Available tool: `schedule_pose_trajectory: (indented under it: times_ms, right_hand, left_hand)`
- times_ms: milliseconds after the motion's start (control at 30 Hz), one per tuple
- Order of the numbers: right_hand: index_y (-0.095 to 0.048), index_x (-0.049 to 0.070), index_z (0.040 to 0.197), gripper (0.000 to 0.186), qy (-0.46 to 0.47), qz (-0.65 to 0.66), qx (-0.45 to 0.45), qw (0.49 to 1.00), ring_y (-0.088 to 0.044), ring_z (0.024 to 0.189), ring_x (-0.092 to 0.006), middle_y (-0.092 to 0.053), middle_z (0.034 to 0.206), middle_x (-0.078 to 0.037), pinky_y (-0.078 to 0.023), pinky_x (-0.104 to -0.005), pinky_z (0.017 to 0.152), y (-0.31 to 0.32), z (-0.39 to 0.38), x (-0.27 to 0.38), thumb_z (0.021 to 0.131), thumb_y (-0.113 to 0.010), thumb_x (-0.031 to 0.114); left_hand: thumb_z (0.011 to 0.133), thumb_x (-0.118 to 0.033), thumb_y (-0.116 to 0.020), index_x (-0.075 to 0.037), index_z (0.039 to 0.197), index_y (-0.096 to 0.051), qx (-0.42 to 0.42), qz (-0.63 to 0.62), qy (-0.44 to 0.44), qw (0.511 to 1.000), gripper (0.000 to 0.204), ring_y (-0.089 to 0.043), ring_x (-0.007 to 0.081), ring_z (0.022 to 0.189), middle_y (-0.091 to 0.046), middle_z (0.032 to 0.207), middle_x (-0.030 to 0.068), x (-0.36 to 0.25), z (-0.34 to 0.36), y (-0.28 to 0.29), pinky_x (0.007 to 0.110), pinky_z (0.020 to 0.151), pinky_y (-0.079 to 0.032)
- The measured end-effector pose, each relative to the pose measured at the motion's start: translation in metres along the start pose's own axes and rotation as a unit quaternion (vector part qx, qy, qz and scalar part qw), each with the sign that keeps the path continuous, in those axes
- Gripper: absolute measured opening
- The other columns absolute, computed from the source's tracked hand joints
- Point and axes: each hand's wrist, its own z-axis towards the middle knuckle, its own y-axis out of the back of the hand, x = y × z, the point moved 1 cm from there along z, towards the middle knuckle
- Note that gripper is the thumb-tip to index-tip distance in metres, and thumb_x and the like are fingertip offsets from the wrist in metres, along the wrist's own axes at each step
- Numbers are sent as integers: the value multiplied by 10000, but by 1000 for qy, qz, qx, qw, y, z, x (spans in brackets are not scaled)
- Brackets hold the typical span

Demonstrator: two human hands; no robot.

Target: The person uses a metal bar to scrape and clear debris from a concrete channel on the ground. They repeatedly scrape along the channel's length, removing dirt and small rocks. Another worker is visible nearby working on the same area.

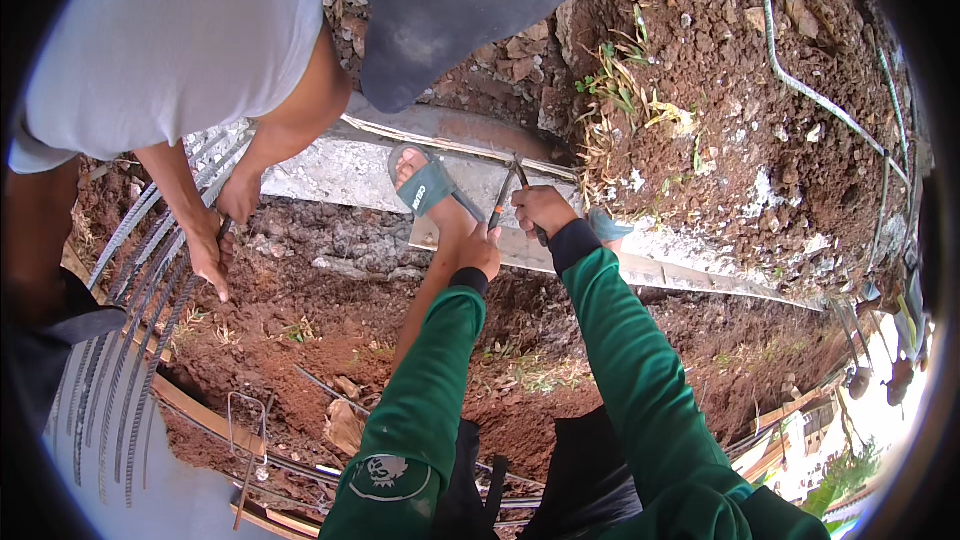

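Both my hands grip a long-handled pair of pincers (pixel 501 198) over the concrete strip in the middle of the head view. My left hand (pixel 480 252) is closed around one handle, which has an orange mark. Closed on the other handle, at its right, is my right hand (pixel 543 212). The dark jaws point away from me; whether anything is between them is too small to tell. Below the tool runs the pale concrete strip (pixel 340 172), edged with boards. A foot in a green slipper (pixel 430 190) rests on it, left of the pincers.
At the left, a co-worker in a light shirt (pixel 180 30) bends over, hands on a rod by a bundle of ribbed steel bars (pixel 135 340). Dark cloth (pixel 450 10) hangs at the top. A bent bar (pixel 830 105) lies on the soil mound at right. Reddish soil (pixel 270 320) borders the strip.
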Motion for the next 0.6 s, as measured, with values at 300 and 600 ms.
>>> schedule_pose_trajectory:
  times_ms: [300, 600]
  right_hand:
    - [-545, 40, 812, 116, -139, 145, 1, 980, -452, 412, -126, -490, 585, -37, -353, -331, 358, -8, -25, 31, 882, -512, 126]
    - [-554, 31, 779, 136, 16, 65, -139, 988, -474, 405, -156, -519, 579, -59, -359, -321, 363, -17, -17, -4, 855, -543, 144]
  left_hand:
    - [976, -334, -423, -29, 1064, -508, 59, 1, 40, 997, 329, -578, 419, 883, -608, 923, 245, 19, 4, -1, 483, 747, -448]
    - [956, -320, -453, -63, 1064, -519, 61, 262, -70, 961, 287, -614, 379, 938, -630, 1014, 196, 57, 43, -37, 476, 783, -480]
